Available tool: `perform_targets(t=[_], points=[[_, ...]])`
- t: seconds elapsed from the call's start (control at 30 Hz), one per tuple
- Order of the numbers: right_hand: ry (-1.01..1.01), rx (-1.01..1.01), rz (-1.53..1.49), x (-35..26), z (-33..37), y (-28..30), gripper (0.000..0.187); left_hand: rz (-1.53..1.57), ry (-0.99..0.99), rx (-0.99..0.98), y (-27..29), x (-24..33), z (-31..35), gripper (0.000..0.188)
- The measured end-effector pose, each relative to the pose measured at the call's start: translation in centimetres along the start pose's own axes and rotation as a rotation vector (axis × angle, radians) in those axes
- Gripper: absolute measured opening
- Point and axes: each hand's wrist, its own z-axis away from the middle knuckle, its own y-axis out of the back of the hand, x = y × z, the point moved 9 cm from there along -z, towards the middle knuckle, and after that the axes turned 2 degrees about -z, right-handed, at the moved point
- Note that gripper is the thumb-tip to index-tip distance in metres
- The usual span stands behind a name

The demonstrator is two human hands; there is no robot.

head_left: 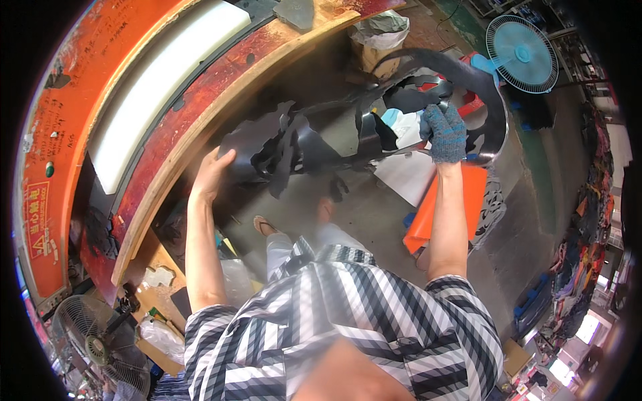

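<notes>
A long black sheet (249, 146), thin and flexible like leather and full of cut-out holes with ragged edges, hangs stretched between my two hands above the floor. My left hand (212, 172) is bare and closed on the sheet's left end, its thumb on the near face and the other fingers partly hidden. Over at the right, my right hand (445, 134), in a grey-blue knitted glove, grips the webbed part of the sheet. Beyond my right hand the sheet bends round in a wide loop. White scraps (403, 127) show through its holes.
A worn red bench with a wooden edge (177, 144) curves along the left, carrying a long white slab (160, 87). Beside it stands an orange machine (60, 140). An orange sheet (449, 210) lies below my right forearm. Fans stand upper right (521, 53) and lower left (100, 344).
</notes>
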Motion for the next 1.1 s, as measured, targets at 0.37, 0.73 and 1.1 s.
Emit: perform_targets(t=[0.37, 0.73, 1.1], points=[[0.055, -0.135, -0.135, -1.2, 1.1, 1.6, 0.022, -0.661, -0.267, 0.401, -2.5, -2.3, -3.4, 0.055], [0.048, -0.355, -0.386, 0.2, 1.5, -0.1, 0.049, -0.404, -0.451, -0.232, -23.3, 4.3, -4.9, 0.036], [0.104, -0.021, -0.514, 1.2, 0.0, 4.3, 0.027, 0.299, -0.078, -0.419, -30.8, -0.3, -5.6, 0.046]])
